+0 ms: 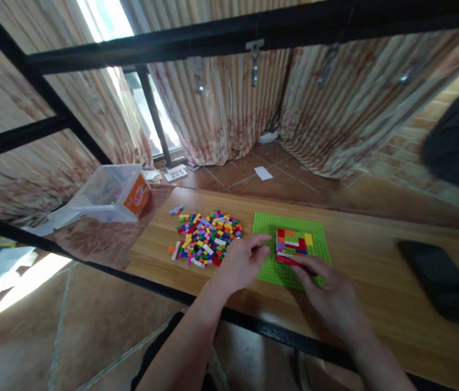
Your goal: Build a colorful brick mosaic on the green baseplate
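Note:
A green baseplate lies on the wooden table. On it stands a small multicoloured brick build in red, orange, green and yellow. My left hand rests at the plate's left edge, fingers reaching to the build's left side. My right hand lies at the plate's near right corner, fingers pressed against the build's front red edge. A pile of loose coloured bricks sits left of the plate.
A clear plastic box with an orange label stands at the table's far left. A dark phone lies at the right. Black metal frame bars cross above and along the table's near edge. Curtains hang behind.

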